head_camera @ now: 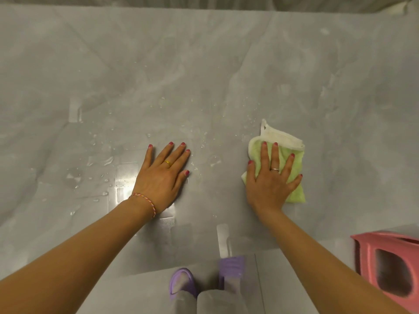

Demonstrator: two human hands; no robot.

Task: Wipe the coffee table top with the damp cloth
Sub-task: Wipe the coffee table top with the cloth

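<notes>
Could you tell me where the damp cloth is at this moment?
In the head view, the green cloth lies flat on the grey table top, right of centre, pressed under the right hand.

Home living area, by the look of it. Low grey marble-look coffee table top [204, 64] seen from standing height. Just below its near edge, purple house slippers [181, 283] on pale floor tiles; a pink plastic stool [390, 268] at its near right corner.
</notes>
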